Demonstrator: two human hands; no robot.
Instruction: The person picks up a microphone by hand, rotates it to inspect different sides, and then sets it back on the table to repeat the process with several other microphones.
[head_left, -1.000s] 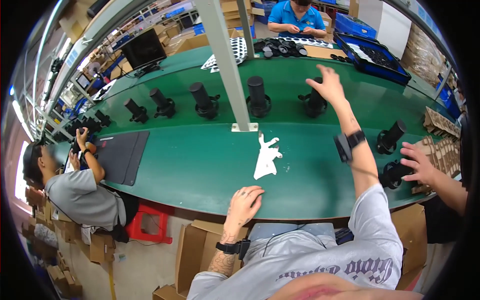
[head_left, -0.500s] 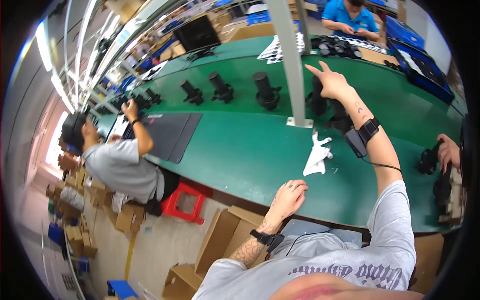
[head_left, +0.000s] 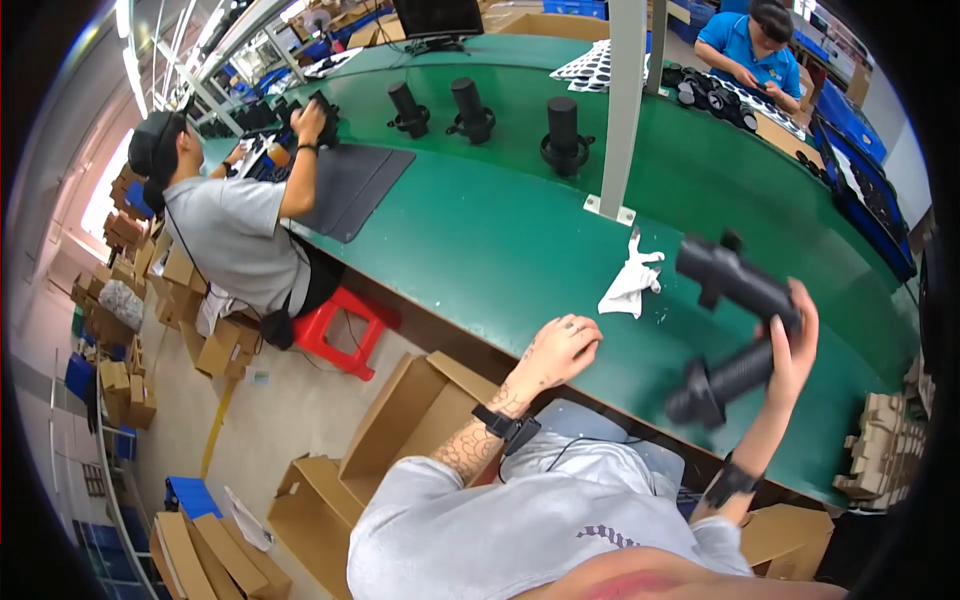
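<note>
In my right hand (head_left: 795, 345) are two black flanged tubes (head_left: 735, 277), gripped near their ends and slanting apart to the left over the bench. My fingers hide where they meet, so I cannot tell whether they are joined. The lower tube (head_left: 735, 380) is slightly blurred. My left hand (head_left: 562, 348) rests at the bench's front edge, fingers loosely bent, with nothing visible in it. A crumpled white glove (head_left: 632, 280) lies on the green bench (head_left: 480, 270) between my hands. Beyond it, a similar black tube (head_left: 564, 135) stands upright on its flanged base.
A grey metal post (head_left: 622, 120) rises from the bench. More upright tubes (head_left: 467, 110) stand farther left. One co-worker (head_left: 230, 215) sits left beside a dark mat (head_left: 355, 190); another (head_left: 752, 60) works across the bench. Cardboard trays (head_left: 880, 455) sit at right, and an open carton (head_left: 410, 420) stands below.
My right hand has come back from the far side of the bench and now holds the two black tubes that stood there. The view has shifted; my left hand stays at the edge.
</note>
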